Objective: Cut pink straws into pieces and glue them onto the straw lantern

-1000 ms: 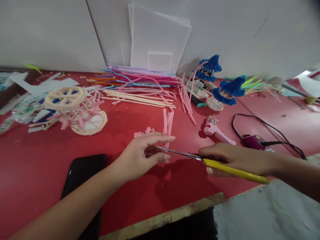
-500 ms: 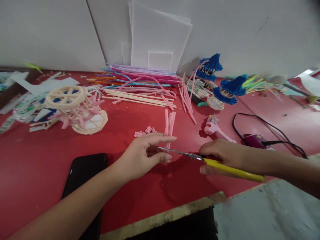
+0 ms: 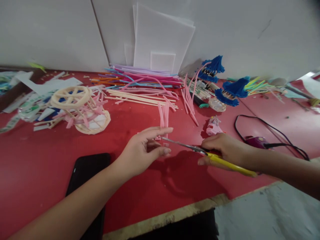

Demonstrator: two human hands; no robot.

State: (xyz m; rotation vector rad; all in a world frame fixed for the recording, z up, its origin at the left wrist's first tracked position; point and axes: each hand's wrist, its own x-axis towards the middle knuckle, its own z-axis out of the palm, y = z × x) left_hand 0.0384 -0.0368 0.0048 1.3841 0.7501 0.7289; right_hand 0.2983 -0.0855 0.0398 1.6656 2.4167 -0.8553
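My left hand (image 3: 138, 151) is closed around a small bunch of pink pipe cleaners (image 3: 164, 115), which stand upright from between its fingers. In my right hand (image 3: 225, 146) is a pair of scissors (image 3: 200, 150) with yellow handles. Its blades point left and meet the lower part of the bunch, between my left thumb and fingers. Just under the blades a short pink piece (image 3: 165, 144) shows near the thumb. Other short cut pieces (image 3: 157, 137) lie on the red table (image 3: 190, 186), mostly hidden behind my left hand.
A phone (image 3: 87, 166) lies beside my left forearm. Behind are a wooden-stick model (image 3: 72, 97), coloured pipe cleaners (image 3: 150, 77), thin sticks (image 3: 140, 99) and blue-roofed models (image 3: 233, 88). A pink glue gun (image 3: 213, 126) and a purple block with a black cord (image 3: 256, 141) sit right.
Both hands, with the bunch and the scissors, have moved slightly up. The short piece below the blades now shows apart from the bunch. The view has shifted a little.
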